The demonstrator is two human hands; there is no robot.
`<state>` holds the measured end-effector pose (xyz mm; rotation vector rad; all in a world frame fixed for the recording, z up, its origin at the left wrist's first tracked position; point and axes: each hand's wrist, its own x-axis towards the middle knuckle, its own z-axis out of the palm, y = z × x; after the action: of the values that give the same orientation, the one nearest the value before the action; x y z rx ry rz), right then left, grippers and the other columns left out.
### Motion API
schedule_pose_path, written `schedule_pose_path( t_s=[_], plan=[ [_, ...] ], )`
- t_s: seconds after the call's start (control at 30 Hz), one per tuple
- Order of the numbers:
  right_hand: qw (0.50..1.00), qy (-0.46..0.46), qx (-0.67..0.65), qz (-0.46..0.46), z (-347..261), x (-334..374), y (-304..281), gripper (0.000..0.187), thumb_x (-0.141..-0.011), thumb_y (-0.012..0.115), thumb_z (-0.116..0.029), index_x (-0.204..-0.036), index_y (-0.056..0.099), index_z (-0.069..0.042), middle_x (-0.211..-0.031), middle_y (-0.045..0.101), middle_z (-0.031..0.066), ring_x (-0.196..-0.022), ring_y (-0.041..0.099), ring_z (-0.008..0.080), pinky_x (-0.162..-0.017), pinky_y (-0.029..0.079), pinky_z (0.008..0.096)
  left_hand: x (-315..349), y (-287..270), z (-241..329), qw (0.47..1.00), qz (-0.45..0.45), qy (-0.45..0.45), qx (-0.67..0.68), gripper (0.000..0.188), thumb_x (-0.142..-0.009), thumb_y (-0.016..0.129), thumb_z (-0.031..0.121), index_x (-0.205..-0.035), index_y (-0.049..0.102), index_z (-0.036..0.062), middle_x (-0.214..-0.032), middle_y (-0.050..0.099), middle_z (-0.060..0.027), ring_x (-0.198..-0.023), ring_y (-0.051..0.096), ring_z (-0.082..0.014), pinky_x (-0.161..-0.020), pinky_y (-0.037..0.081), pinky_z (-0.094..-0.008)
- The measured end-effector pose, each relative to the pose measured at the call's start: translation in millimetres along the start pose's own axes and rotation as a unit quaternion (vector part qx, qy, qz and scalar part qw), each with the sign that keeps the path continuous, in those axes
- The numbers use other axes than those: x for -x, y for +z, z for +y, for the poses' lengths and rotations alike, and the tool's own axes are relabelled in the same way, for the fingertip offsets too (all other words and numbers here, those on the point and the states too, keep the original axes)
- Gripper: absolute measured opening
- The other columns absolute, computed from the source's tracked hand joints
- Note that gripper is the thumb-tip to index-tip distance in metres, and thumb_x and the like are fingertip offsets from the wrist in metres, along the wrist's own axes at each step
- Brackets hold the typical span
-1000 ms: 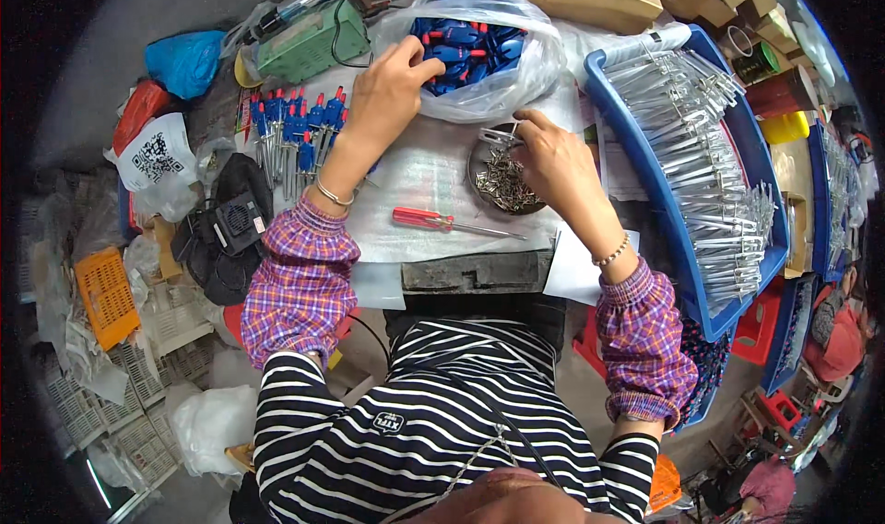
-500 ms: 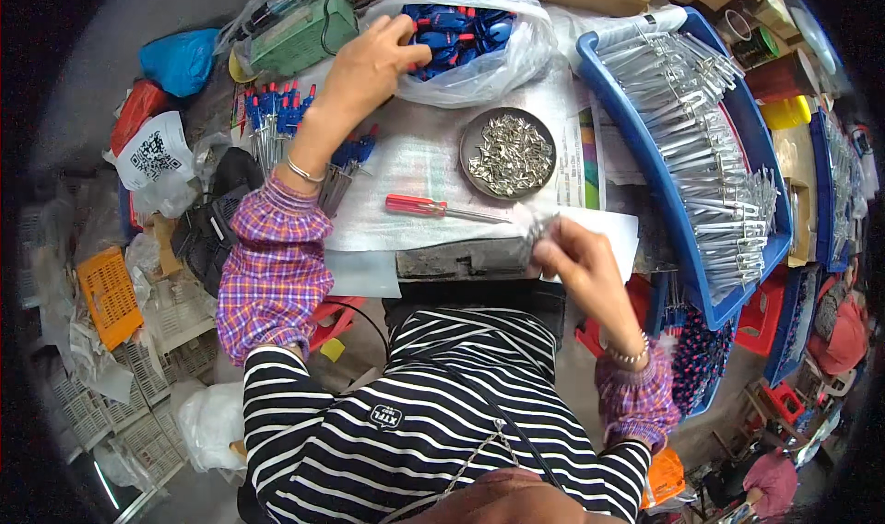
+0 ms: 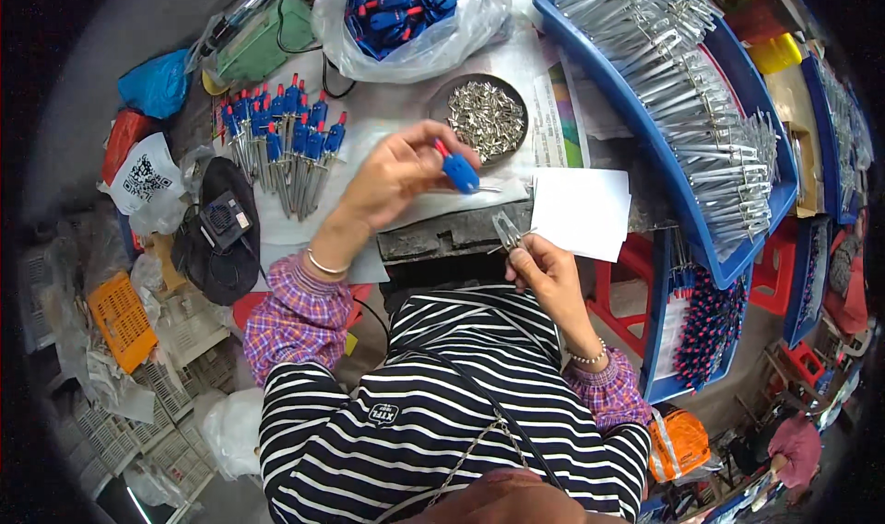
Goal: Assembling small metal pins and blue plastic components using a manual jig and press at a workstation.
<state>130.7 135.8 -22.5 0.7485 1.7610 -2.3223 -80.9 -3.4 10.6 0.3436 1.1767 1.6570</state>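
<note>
Left hand [image 3: 392, 174]: come away from the mouth of the plastic bag [image 3: 415, 56] to the front of the table, near the bowl; thumb and fingers pinch one blue handle, though some of the fingers are hidden from above.
Blue handle [image 3: 460, 174]: held off the table at the fingertips, its red tip pointing up and partly behind the fingers.
Right hand [image 3: 549, 270]: at the table's front edge as half a second ago, thumb and forefinger pinching a metal clip; the other fingers are curled under and hard to make out.
Metal clip [image 3: 506, 232]: two-pronged, prongs pointing away from the body; its lower end is covered by the fingers.
Screwdriver [image 3: 489, 188]: only part of the thin shaft shows; the rest lies hidden behind the left hand and the blue handle.
Bowl [image 3: 489, 163]: dark and round, filled with small shiny rivets [image 3: 484, 118], just beyond the left hand.
Bag: holds many more blue handles with red tips; its far side is cut off by the upper edge.
Rods with blue handles [image 3: 295, 146]: bunched on the table's left, overlapping too closely to count.
Blue tray [image 3: 659, 169]: at right, heaped with metal rods [image 3: 691, 91], its far end cut off.
Lower tray [image 3: 656, 321]: beneath, with red-and-blue pieces, partly hidden by the blue tray.
White paper [image 3: 581, 212]: between the right hand and the blue tray.
</note>
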Motion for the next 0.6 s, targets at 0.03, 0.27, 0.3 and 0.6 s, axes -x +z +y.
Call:
schedule_pose_path(
  t_s=[0.03, 0.27, 0.3, 0.6],
  plan=[
    [1.000, -0.003, -0.002, 0.003, 0.5, 1.0, 0.5, 0.017, -0.092, 0.054, -0.012, -0.083, 0.058, 0.001, -0.064, 0.057, -0.0004, -0.053, 0.047, 0.0036, -0.049, 0.038, 0.0182, 2.7, 1.9, -8.2, 1.000, -0.006, -0.015, 0.010, 0.021, -0.089, 0.058, 0.017, -0.105, 0.051, 0.0061, -0.108, 0.060, -0.0161, -0.094, 0.061, -0.0211, -0.083, 0.050, -0.0342],
    [1.000, 0.001, -0.014, -0.001, 5.2, 4.6, 5.5, 0.017, -0.091, 0.054, -0.012, -0.082, 0.058, 0.001, -0.062, 0.056, -0.0001, -0.051, 0.047, 0.0039, -0.047, 0.038, 0.0196, 3.2, 1.8, -32.3, 0.996, -0.011, -0.060, 0.065, 0.023, -0.089, 0.059, 0.020, -0.107, 0.051, 0.0070, -0.107, 0.061, -0.0156, -0.095, 0.061, -0.0188, -0.084, 0.050, -0.0311],
    [1.000, 0.001, -0.017, -0.004, 5.8, 4.4, 5.8, 0.017, -0.091, 0.054, -0.012, -0.082, 0.058, 0.002, -0.061, 0.056, 0.0000, -0.051, 0.047, 0.0040, -0.047, 0.038, 0.0196, 3.1, 2.0, -33.5, 0.996, -0.015, -0.062, 0.063, 0.024, -0.089, 0.059, 0.021, -0.107, 0.051, 0.0071, -0.107, 0.061, -0.0157, -0.095, 0.061, -0.0186, -0.084, 0.050, -0.0305],
    [0.998, 0.023, -0.040, -0.037, 8.2, 2.2, 1.8, 0.018, -0.094, 0.052, -0.016, -0.083, 0.055, -0.002, -0.067, 0.055, -0.0011, -0.053, 0.045, 0.0034, -0.047, 0.037, 0.0174, 8.7, 20.0, -46.0, 0.996, -0.037, -0.085, 0.017, 0.026, -0.092, 0.055, 0.026, -0.108, 0.050, 0.0067, -0.104, 0.062, -0.0156, -0.091, 0.062, -0.0188, -0.079, 0.050, -0.0295]
  ],
)
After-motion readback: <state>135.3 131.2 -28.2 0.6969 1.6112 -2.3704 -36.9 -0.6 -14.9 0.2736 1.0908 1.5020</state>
